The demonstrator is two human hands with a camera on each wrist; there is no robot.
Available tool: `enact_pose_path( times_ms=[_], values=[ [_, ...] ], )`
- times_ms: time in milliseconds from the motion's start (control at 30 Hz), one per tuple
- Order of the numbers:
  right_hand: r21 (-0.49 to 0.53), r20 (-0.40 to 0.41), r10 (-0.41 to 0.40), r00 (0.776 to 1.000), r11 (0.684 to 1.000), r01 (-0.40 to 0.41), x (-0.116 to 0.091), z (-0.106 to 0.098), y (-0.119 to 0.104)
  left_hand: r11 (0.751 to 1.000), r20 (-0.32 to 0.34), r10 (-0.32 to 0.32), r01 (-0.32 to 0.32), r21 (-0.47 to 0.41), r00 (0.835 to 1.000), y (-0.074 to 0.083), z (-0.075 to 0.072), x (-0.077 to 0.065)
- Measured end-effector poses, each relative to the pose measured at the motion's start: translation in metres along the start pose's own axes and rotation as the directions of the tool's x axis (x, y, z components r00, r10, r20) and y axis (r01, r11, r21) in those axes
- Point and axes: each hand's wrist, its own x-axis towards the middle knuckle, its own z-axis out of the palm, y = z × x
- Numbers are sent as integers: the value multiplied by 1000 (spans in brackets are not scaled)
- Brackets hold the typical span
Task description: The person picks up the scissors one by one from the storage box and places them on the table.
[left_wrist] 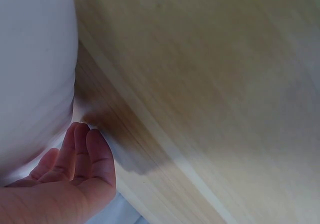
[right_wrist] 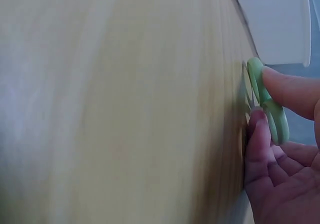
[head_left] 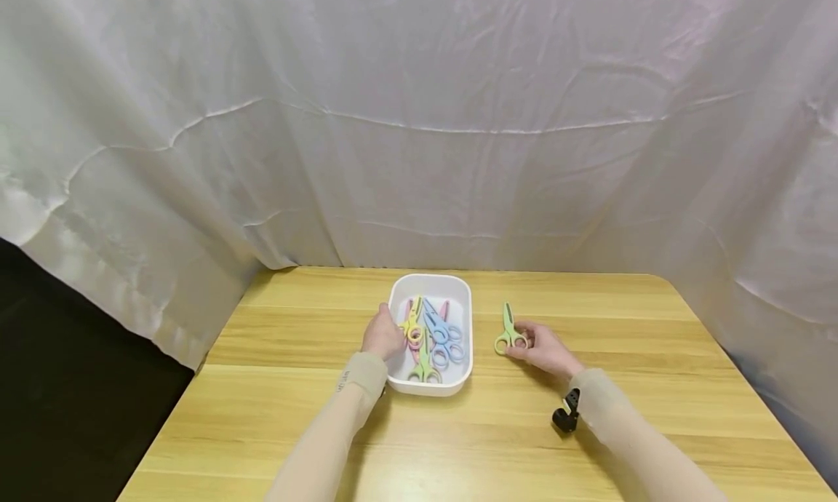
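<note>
A white plastic tray [head_left: 428, 390] stands on the table with several children's scissors inside: yellow scissors [head_left: 414, 329], blue scissors [head_left: 439, 330], green scissors [head_left: 425, 364] and pink scissors [head_left: 444, 310], partly overlapping. My left hand [head_left: 384, 335] holds the tray's left side; in the left wrist view its curled fingers [left_wrist: 101, 156] lie by the tray's outer wall [left_wrist: 35, 59]. To the right of the tray, my right hand [head_left: 543, 349] pinches another pair of green scissors [head_left: 508, 335] by the handles, blades pointing away. The right wrist view shows thumb and fingers on the green handle loops [right_wrist: 278, 121], close to the tabletop.
The wooden table [head_left: 275, 415] ends at the back against a pale grey curtain [head_left: 432, 182], which also hangs along both sides. A dark area [head_left: 72, 385] lies beyond the table's left edge. A black wrist camera [head_left: 566, 413] is strapped below the right sleeve.
</note>
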Motion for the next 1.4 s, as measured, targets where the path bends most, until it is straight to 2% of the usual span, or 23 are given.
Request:
enact_pose_path(
  times_ms=[100,267,433,1100,1400],
  values=[
    [-29,-14,-11,1000,1000,10,-1,-2,0,1000,-2,1,-1,-4,1000,0,0,0],
    [-143,-32,-46,998,989,41,-3,-5,1,1000,-4,0,0,-5,1000,1,0,0],
    [-216,-53,-43,998,976,30,-4,-6,3,1000,-7,1,-1,-6,1000,1,-1,-1],
    [-316,-71,-35,997,949,11,1,-8,7,1000,-10,3,-3,-7,1000,1,0,-1],
    [-305,-32,-46,998,952,34,0,-13,5,1000,-1,-3,3,-20,1000,1,0,-2]
  ],
)
